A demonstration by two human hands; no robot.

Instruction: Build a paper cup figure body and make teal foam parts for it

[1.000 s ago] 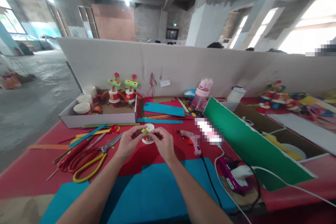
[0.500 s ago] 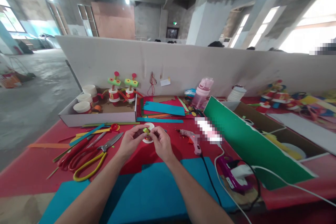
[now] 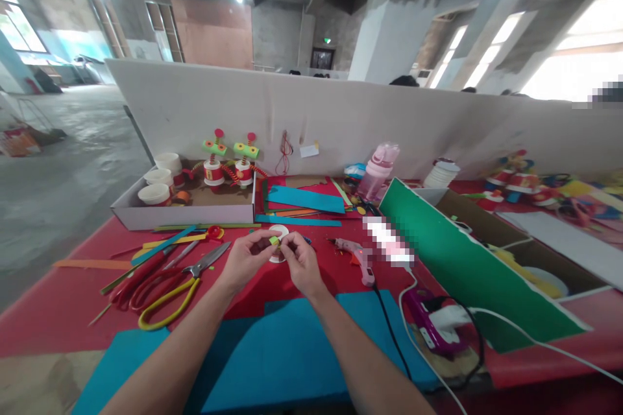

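Note:
My left hand (image 3: pixel 247 260) pinches a small yellow-green folded paper piece (image 3: pixel 274 241) between thumb and fingers. Close by on the other side, my right hand (image 3: pixel 302 263) has its fingertips pressed together at the same piece; its exact grip is partly hidden. Just behind and below the fingers is a small white paper cup (image 3: pixel 279 231), mostly covered by the hands. A pink glue gun (image 3: pixel 357 258) lies to the right of my right hand. Scissors with red and yellow handles (image 3: pixel 197 272) lie left of my left hand.
At the back left, a white box (image 3: pixel 185 217) holds paper cups (image 3: pixel 154 195) and two paper-cup figures (image 3: pixel 213 173). Blue paper (image 3: pixel 277 356) covers the front edge. On the right stand a green-sided box (image 3: pixel 462 259), a purple power strip (image 3: pixel 433 324) with cables, and a pink bottle (image 3: pixel 378 172).
The yellow-green paper piece has turned slightly between my fingers and shows a flatter face. Both hands stay almost in place; the whole view has shifted a little.

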